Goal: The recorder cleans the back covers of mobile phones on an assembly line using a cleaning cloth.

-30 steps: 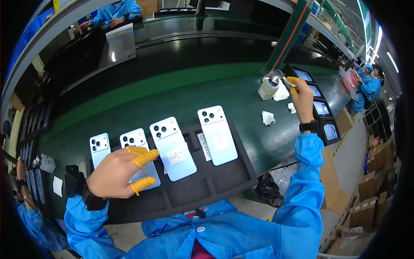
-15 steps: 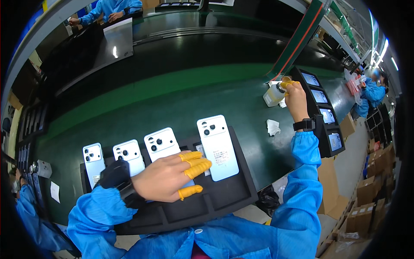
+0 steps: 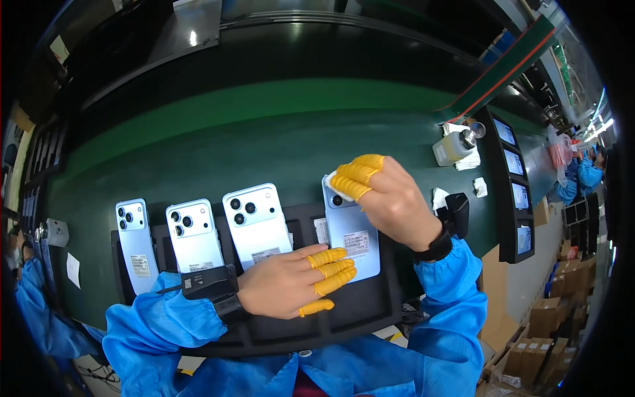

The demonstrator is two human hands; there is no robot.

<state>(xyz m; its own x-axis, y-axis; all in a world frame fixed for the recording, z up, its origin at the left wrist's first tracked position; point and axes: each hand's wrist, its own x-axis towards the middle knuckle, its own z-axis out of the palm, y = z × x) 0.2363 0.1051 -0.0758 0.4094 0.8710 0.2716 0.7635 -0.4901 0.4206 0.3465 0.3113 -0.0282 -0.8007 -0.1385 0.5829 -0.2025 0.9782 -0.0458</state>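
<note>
Several light-blue phones lie face down in a row on a black tray [image 3: 370, 311]. My right hand [image 3: 387, 198], with yellow finger cots, presses a small white cloth [image 3: 329, 178] onto the camera end of the rightmost phone [image 3: 354, 235]. The yellow-tipped fingers of my left hand [image 3: 294, 284] rest flat on that phone's lower left edge. To the left lie three more phones: one [image 3: 256, 225] beside my left hand, one [image 3: 194, 236] further left, and the leftmost [image 3: 135, 243].
The tray sits on a green belt [image 3: 264, 132]. A white bottle [image 3: 453, 147] and white wipes [image 3: 480, 186] stand at the right by a black rack of phones with lit screens [image 3: 516, 192]. Other workers in blue sit far right and left. Cardboard boxes lie at lower right.
My right hand came back from the white bottle at the far right and now presses a white cloth on the rightmost phone. My left hand slid right onto that phone's lower edge.
</note>
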